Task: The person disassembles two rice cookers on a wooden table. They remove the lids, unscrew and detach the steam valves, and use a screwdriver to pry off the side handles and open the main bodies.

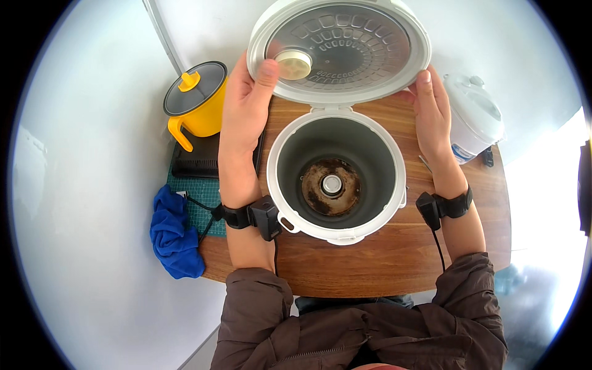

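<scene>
A crumpled blue cloth (174,234) overlaps a green mat (198,216), near a yellow pot (208,117) (its lid (200,95) grey).

White cooker (333,139) — lid (354,58) raised, bottom plate (316,194) brown-stained

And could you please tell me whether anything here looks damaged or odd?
Yes: the round heating plate at the bottom of the rice cooker has patchy dark brown stains, unlike its even grey inner wall; I cannot tell if scorching or rust.

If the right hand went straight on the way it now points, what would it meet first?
Probably the raised lid, whose edge the right hand seems to touch; depth beyond it is unclear.
</scene>
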A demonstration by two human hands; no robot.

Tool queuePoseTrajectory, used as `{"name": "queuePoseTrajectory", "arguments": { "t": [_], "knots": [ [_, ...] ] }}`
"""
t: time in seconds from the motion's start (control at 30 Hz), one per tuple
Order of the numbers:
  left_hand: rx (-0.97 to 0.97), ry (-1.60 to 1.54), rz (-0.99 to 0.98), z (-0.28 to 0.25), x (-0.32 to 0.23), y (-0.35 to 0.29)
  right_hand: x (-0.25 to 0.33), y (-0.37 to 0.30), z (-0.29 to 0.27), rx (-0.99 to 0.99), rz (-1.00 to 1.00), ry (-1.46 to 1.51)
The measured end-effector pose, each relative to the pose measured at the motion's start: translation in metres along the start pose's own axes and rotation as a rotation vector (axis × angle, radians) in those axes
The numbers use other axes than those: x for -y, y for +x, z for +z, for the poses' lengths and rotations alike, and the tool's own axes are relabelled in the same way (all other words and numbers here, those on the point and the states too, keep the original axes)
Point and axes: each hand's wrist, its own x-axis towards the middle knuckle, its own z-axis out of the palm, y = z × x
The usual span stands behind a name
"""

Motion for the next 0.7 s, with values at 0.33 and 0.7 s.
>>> {"name": "queuePoseTrajectory", "arguments": {
  "t": [0.33, 0.7],
  "knots": [
    [-0.057, -0.006, -0.028, 0.004, -0.003, -0.003, 0.004, 0.0, -0.001, 0.012, 0.012, -0.001],
    [-0.107, -0.049, -0.109, -0.002, 0.0, 0.006, 0.017, -0.026, -0.04, -0.101, -0.185, -0.617]
  ]
}}
